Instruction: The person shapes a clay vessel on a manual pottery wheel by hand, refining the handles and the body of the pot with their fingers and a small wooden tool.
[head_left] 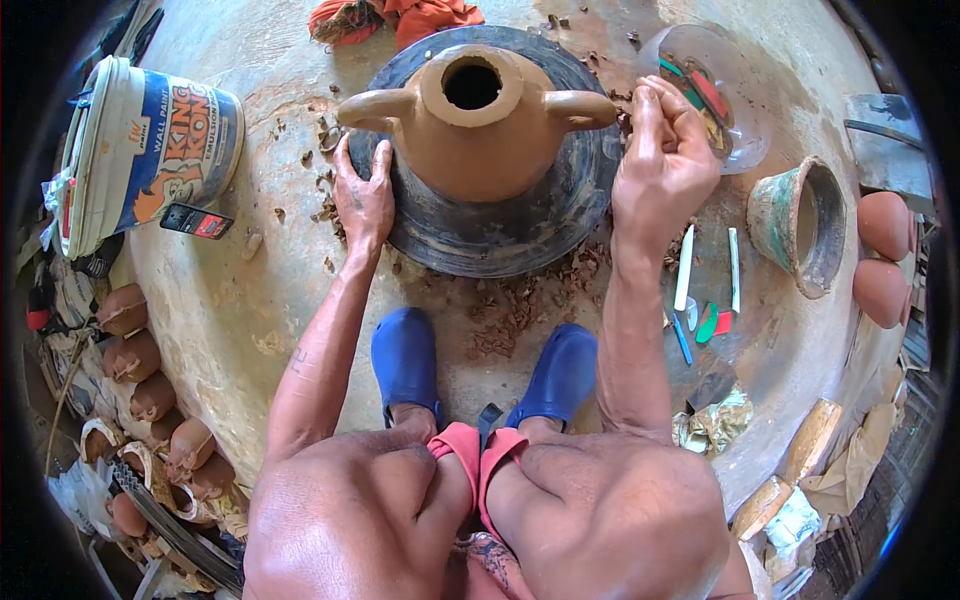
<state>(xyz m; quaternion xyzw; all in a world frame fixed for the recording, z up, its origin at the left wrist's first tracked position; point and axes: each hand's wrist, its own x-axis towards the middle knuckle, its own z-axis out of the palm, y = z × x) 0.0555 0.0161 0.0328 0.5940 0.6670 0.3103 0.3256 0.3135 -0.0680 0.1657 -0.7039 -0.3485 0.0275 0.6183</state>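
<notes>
Half spread, the left hand (365, 205) is at the left edge of a dark round wheel (450, 245), its thumb and forefinger apart; whether it grips the rim cannot be told. The right hand (662, 165) is raised just right of the wheel, fingers curled in and tips drawn together; whether something small is pinched there cannot be told. Between them, a brown clay pot (480, 155) with two side handles stands upright on the wheel. Clay shavings (510, 305) litter the floor (290, 270) around its near and left edges. A clear bowl (755, 150) with colored pieces inside lies just beyond the right hand. Nearer on the right are a white stick (685, 268), a thinner pale stick (735, 270) and a blue tool (682, 341), then a green-stained vessel (778, 225) farther right. Red cloth (435, 20) lies on the far side. Well to the left stands a paint bucket (160, 155), with a dark phone-like device (197, 221) at its near side.
</notes>
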